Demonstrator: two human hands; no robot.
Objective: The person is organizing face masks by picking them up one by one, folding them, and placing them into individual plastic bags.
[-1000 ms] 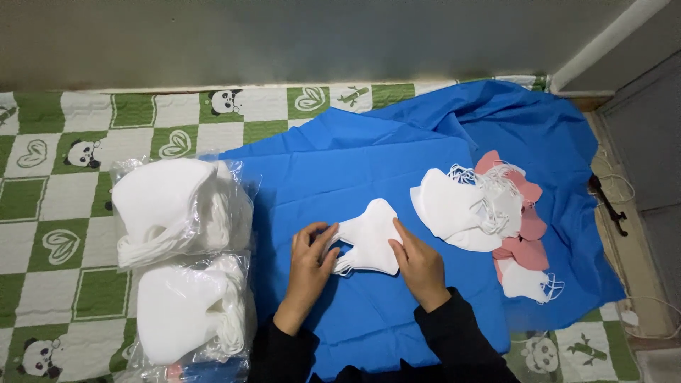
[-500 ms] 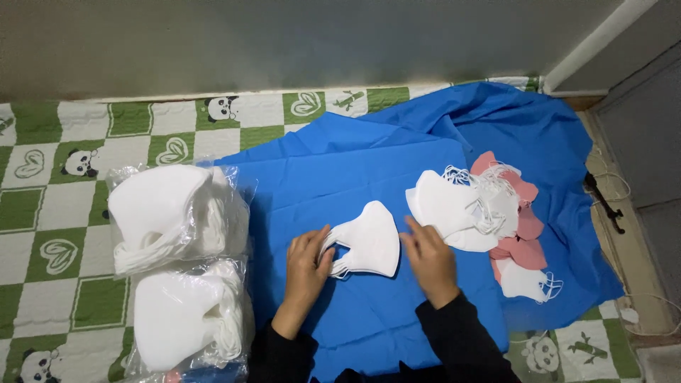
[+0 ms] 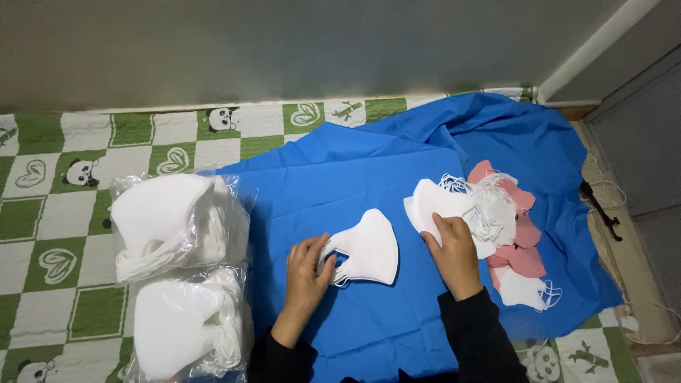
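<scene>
Blue cloth (image 3: 340,184) covers the floor mat at the frame's centre, and on it your left hand (image 3: 306,268) pinches the ear loops of a small stack of white masks (image 3: 369,247). Your right hand (image 3: 454,252) lies right of it, fingers curled on the edge of a loose white mask pile (image 3: 461,206) over pink masks (image 3: 525,245). Two clear, unlabelled bags of white masks (image 3: 177,273) sit at lower left on a green-and-white checked mat (image 3: 50,213).
</scene>
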